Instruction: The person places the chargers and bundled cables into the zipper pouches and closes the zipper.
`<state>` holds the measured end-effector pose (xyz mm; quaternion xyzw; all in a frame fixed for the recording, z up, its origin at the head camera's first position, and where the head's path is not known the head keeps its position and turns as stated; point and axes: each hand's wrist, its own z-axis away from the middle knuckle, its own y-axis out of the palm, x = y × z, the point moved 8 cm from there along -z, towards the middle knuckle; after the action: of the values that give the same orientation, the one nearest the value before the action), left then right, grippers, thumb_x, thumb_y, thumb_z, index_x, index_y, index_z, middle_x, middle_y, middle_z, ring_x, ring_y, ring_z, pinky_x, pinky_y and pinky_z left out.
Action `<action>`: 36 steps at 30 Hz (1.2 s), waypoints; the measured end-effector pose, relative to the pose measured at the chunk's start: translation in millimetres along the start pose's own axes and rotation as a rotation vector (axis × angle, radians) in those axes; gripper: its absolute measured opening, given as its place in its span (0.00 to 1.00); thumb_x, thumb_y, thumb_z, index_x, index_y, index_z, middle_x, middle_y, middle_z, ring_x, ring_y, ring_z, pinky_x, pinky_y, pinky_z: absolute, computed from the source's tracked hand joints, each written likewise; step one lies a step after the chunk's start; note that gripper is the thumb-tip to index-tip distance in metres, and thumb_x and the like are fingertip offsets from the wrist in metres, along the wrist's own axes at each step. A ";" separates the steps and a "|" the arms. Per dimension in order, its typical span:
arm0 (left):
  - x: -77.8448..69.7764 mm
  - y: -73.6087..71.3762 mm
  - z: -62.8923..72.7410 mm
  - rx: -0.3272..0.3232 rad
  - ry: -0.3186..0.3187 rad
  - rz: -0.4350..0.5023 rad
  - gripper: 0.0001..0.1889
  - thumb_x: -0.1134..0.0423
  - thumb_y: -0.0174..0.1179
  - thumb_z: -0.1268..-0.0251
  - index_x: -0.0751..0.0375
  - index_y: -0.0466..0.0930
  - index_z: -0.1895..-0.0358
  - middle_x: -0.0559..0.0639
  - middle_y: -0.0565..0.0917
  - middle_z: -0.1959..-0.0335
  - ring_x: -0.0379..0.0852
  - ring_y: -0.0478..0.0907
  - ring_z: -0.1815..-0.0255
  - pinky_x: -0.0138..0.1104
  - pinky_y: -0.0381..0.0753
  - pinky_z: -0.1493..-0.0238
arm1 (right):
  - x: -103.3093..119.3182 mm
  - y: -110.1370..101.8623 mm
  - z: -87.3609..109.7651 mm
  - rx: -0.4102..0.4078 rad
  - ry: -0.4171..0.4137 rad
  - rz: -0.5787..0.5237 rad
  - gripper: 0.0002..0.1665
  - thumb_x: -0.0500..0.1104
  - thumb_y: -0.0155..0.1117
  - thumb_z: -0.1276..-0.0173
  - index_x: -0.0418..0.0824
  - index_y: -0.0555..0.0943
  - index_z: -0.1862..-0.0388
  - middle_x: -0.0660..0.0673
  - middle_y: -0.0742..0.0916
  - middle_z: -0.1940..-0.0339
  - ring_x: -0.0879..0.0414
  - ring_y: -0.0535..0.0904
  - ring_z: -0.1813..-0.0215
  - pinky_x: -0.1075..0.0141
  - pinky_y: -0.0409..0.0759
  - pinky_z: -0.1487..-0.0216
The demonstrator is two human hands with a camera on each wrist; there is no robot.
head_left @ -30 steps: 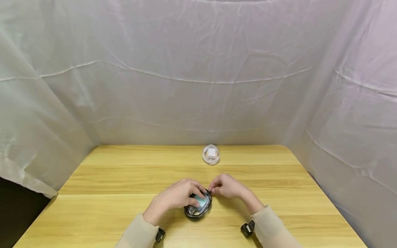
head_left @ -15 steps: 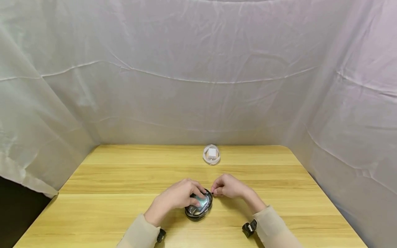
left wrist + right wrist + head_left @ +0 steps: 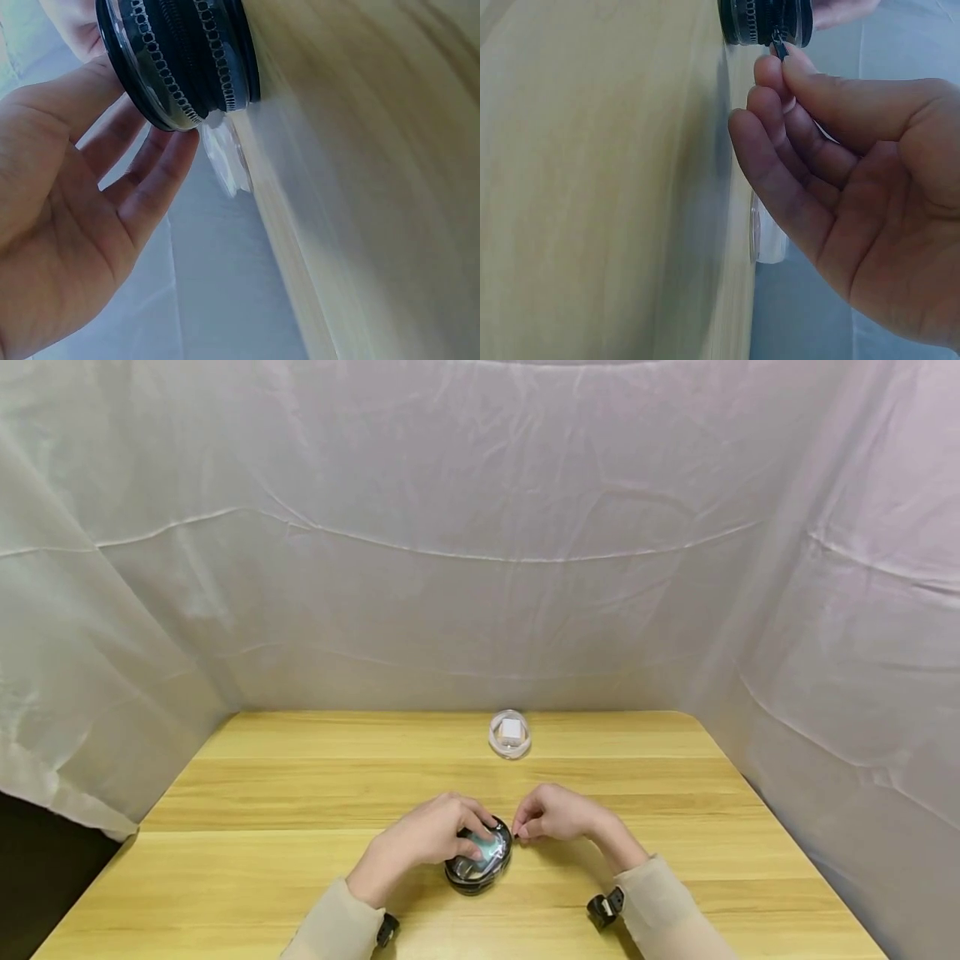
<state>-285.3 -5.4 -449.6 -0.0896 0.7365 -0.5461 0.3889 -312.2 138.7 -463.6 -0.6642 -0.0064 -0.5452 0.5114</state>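
A small round black zip case with a clear top lies on the table, something pale blue-green showing inside. My left hand rests on its top from the left, thumb and fingertips touching the clear face and upper rim. In the left wrist view, the left hand meets the upper rim of the case, whose zip runs round the side. My right hand is at the right side of the case. Its thumb and forefinger pinch the black zipper pull, as the right wrist view shows.
Behind the hands, near the table's far edge, lies a clear round case with a white charger plug and what looks like a coiled white cable. Pale cloth hangs around the wooden table.
My right hand has shifted slightly right and toward me around the case's rim, keeping its pinch on the zipper pull. The left hand stays almost still on the case.
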 end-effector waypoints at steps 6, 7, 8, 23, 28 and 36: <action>0.5 -0.1 0.5 0.010 -0.011 0.009 0.11 0.59 0.76 0.39 0.51 0.93 0.54 0.42 0.87 0.43 0.43 0.81 0.39 0.36 0.81 0.38 | -2.5 -0.5 -2.0 -0.033 0.019 -0.012 0.04 0.31 0.68 0.30 0.36 0.88 0.66 0.47 0.89 0.72 0.64 0.77 0.71 0.73 0.76 0.70; 0.1 -0.1 0.7 0.010 -0.010 0.006 0.11 0.59 0.76 0.38 0.51 0.93 0.53 0.42 0.87 0.43 0.44 0.81 0.39 0.37 0.81 0.37 | -2.9 -0.5 -2.2 -0.042 0.024 -0.016 0.05 0.31 0.68 0.30 0.36 0.88 0.66 0.46 0.89 0.72 0.63 0.77 0.71 0.73 0.76 0.70; -0.4 -0.3 0.8 0.010 -0.008 0.002 0.11 0.59 0.75 0.38 0.51 0.93 0.53 0.42 0.87 0.43 0.44 0.81 0.39 0.39 0.80 0.36 | -3.6 -0.5 -2.4 -0.050 0.029 -0.019 0.05 0.31 0.68 0.30 0.36 0.88 0.66 0.46 0.88 0.72 0.62 0.77 0.71 0.73 0.77 0.70; -10.7 -4.6 1.4 -0.014 0.010 -0.083 0.17 0.56 0.76 0.39 0.54 0.90 0.48 0.43 0.86 0.44 0.44 0.81 0.40 0.40 0.79 0.34 | -1.8 -2.8 -4.7 -0.135 0.058 0.030 0.07 0.29 0.66 0.32 0.37 0.87 0.67 0.46 0.87 0.73 0.59 0.77 0.70 0.71 0.76 0.69; -14.6 -5.2 1.9 -0.025 0.023 -0.090 0.17 0.57 0.77 0.40 0.52 0.90 0.47 0.41 0.85 0.42 0.45 0.77 0.36 0.41 0.78 0.33 | -2.7 -4.4 -7.2 -0.189 0.064 0.077 0.07 0.30 0.67 0.32 0.39 0.88 0.67 0.48 0.87 0.73 0.61 0.76 0.70 0.70 0.76 0.67; -12.1 -1.2 0.7 -0.010 0.044 -0.034 0.15 0.60 0.76 0.39 0.55 0.91 0.49 0.42 0.86 0.42 0.46 0.78 0.36 0.42 0.76 0.31 | -4.0 -3.7 -9.0 -0.205 0.073 0.061 0.07 0.30 0.67 0.31 0.39 0.88 0.67 0.48 0.88 0.71 0.61 0.76 0.69 0.71 0.76 0.67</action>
<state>-277.0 0.3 -442.9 -0.0917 0.7460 -0.5508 0.3628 -322.4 136.4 -465.2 -0.6925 0.0884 -0.5511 0.4571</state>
